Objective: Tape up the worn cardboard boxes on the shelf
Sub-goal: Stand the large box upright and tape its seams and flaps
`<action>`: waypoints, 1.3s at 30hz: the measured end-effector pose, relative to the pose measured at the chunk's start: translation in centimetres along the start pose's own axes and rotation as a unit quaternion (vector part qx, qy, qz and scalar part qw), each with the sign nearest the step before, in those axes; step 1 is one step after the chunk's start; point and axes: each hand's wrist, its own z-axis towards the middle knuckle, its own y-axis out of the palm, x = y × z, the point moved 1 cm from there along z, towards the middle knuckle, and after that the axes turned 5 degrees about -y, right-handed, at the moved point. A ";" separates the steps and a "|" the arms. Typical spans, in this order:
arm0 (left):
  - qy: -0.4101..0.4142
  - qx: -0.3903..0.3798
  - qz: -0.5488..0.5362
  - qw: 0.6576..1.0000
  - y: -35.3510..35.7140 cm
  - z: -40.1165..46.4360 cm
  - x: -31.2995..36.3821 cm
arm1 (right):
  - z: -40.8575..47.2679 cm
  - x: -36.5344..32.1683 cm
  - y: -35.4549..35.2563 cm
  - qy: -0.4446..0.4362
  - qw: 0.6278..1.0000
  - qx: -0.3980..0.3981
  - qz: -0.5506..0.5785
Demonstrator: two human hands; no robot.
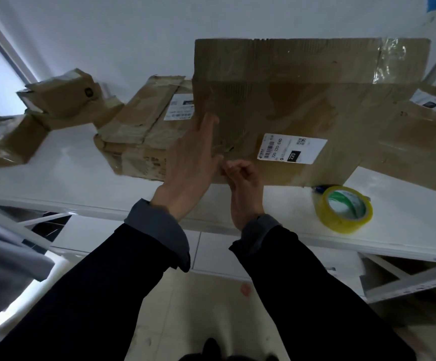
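Large worn box (289, 100), frame centre, on white shelf (68, 165). Left hand (194, 157) flat, fingers straight, likely bracing its front. Right hand (240, 178) curled, pinching at the lower edge, apparently tape. Tape roll (344, 209), lower right, within reach.

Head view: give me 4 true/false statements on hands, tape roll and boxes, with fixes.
1. The tape roll lies on the shelf, in neither hand. True.
2. The left hand grips the roll. False: it lies with straight fingers on the big box.
3. The right hand has curled fingers at the big box's lower edge. True.
4. The shipping label is on the tape roll. False: it is on the big box.
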 end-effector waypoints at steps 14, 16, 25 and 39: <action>0.045 0.067 -0.044 0.996 1.8 2.8 -3.1 | 2.1 3.2 0.8 -0.005 0.984 0.075 0.162; 0.027 0.083 -0.091 0.992 2.9 2.7 -3.4 | 2.3 3.2 1.2 0.000 0.983 0.071 0.168; -0.026 0.025 -0.263 0.964 6.3 3.4 -5.0 | 3.1 3.5 1.4 0.014 0.982 0.099 0.158; -0.028 0.063 -0.259 0.963 6.7 5.6 -5.4 | 3.6 3.7 2.6 0.001 0.981 0.146 0.128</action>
